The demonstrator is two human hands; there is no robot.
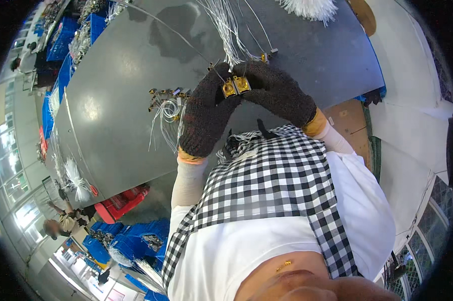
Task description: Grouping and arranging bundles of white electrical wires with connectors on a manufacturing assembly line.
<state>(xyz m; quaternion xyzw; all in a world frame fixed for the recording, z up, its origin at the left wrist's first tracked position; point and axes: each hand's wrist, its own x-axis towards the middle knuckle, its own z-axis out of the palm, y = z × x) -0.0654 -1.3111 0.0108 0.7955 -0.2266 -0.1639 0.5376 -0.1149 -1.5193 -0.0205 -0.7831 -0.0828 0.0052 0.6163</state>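
Both my hands wear dark knitted gloves and meet over the grey table (121,135). My left hand (206,113) is closed on a small square metal part (229,89) with a round brass-coloured centre. A matching square metal part (242,84) sits right beside it, pinched in my right hand (279,90). A thin grey wire runs from the far side of the table down to these parts. Just beyond my fingers lies a bundle of white wires (229,42), with a small brass-and-metal end piece (265,57) next to my right hand.
Left of my left hand lies a pile of white wires with small metal ends (167,110). A thick white wire bundle (311,7) rests at the far edge. Blue bins (63,37) line the left side; a red stool (121,203) stands below the table, and another person (66,220) is beyond.
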